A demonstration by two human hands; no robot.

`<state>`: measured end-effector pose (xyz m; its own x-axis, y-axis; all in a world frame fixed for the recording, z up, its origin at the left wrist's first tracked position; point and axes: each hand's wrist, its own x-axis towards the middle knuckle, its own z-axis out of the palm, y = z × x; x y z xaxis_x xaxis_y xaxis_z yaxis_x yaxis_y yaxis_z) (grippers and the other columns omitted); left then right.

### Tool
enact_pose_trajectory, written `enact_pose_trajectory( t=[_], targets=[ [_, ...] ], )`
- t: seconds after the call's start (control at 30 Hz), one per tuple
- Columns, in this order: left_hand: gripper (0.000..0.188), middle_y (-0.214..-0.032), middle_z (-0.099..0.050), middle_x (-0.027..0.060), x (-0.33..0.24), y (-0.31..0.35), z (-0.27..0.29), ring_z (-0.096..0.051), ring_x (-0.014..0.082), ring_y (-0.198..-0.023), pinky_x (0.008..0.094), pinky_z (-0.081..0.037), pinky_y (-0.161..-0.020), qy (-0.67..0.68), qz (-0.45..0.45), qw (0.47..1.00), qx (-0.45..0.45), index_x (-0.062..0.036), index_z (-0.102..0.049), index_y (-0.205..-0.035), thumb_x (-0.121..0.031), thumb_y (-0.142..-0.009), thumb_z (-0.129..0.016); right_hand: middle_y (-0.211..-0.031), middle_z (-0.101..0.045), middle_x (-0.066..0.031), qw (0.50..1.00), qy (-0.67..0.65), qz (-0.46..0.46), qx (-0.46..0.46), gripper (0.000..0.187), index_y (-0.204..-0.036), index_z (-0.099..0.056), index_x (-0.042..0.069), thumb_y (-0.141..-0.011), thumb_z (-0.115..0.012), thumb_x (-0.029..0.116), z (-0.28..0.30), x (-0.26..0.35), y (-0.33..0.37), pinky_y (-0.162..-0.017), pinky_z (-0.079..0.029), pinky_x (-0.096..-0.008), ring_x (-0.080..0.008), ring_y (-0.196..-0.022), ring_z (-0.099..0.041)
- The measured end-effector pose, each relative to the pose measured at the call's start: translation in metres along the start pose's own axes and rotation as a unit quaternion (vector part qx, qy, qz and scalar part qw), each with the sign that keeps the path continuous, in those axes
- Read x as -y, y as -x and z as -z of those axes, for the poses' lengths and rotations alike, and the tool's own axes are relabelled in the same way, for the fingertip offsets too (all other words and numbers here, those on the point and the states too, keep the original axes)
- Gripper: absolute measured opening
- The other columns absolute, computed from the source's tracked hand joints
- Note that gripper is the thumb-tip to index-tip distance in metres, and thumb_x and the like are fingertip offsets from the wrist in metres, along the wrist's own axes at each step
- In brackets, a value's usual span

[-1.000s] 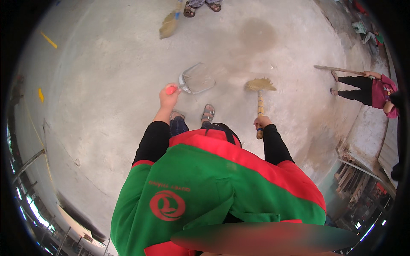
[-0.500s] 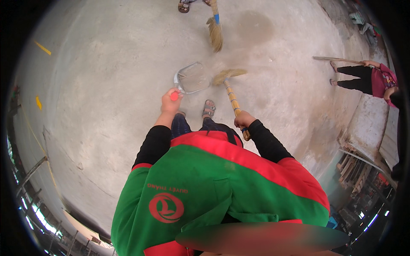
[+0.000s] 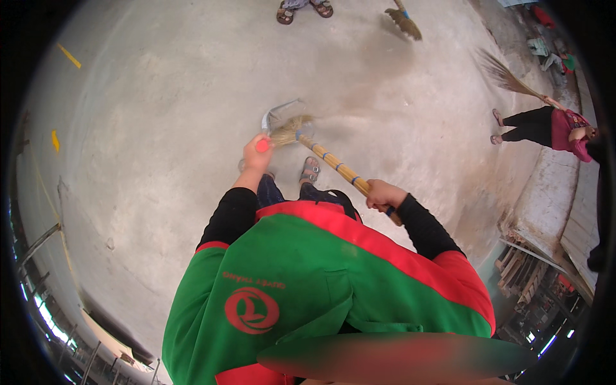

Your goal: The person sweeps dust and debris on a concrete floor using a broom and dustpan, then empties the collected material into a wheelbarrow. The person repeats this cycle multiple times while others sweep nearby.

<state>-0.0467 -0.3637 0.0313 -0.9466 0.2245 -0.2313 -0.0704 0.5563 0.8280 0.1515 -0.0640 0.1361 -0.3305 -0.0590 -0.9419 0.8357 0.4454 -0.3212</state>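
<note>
My left hand [image 3: 256, 154] is closed round the upright handle of a dustpan, whose red end shows on top of the fist. The grey pan of the dustpan [image 3: 267, 120] rests on the floor just ahead of that hand. My right hand [image 3: 385, 194] grips a straw broom [image 3: 330, 160] by its yellow, blue-banded handle. The broom slants to the left, and its bristle head lies over the pan, covering much of the inside. Whatever sweepings are in there cannot be made out.
My sandalled foot [image 3: 309, 169] stands between dustpan and broom handle. Ahead are another person's sandals [image 3: 307, 11] and a second straw broom [image 3: 405, 24]. At right a person in a maroon top [image 3: 567, 131] holds a long broom [image 3: 513, 78]. Stacked wood [image 3: 518, 273] lies lower right.
My right hand has swept the broom leftward into the dustpan. Ahead, the other person's broom has swung right. The person at right has raised their broom.
</note>
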Motion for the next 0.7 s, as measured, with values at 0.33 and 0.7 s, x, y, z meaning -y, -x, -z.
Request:
enact_pose_trajectory(
  t=[0.33, 0.7],
  targets=[
    [0.019, -0.084, -0.064, 0.0053, 0.026, -0.004, 0.011, -0.061, 0.0186, -0.082, 0.0297, -0.046, -0.074, 0.042, 0.031, 0.998, -0.031, -0.0092, -0.062, -0.088, -0.011, -0.070, -0.069, -0.055, -0.052, -0.0098, 0.969, -0.037, -0.007, -0.243, 0.026, -0.081, -0.048, -0.003, -0.059, -0.060, 0.000, 0.094, -0.033, 0.012, -0.037, -0.040, -0.0328, -0.0204, -0.041, -0.052],
    [0.018, -0.090, -0.063, 0.0076, 0.011, 0.001, 0.012, -0.059, 0.0164, -0.086, 0.0285, -0.046, -0.078, 0.038, 0.085, 0.995, -0.030, -0.0031, -0.060, -0.086, -0.001, -0.069, -0.067, -0.080, -0.064, -0.0192, 0.959, 0.229, -0.063, -0.156, 0.021, -0.076, -0.064, -0.001, -0.061, -0.061, 0.013, 0.049, -0.009, -0.133, -0.066, -0.051, -0.0369, -0.0309, -0.079, -0.063]
  ],
)
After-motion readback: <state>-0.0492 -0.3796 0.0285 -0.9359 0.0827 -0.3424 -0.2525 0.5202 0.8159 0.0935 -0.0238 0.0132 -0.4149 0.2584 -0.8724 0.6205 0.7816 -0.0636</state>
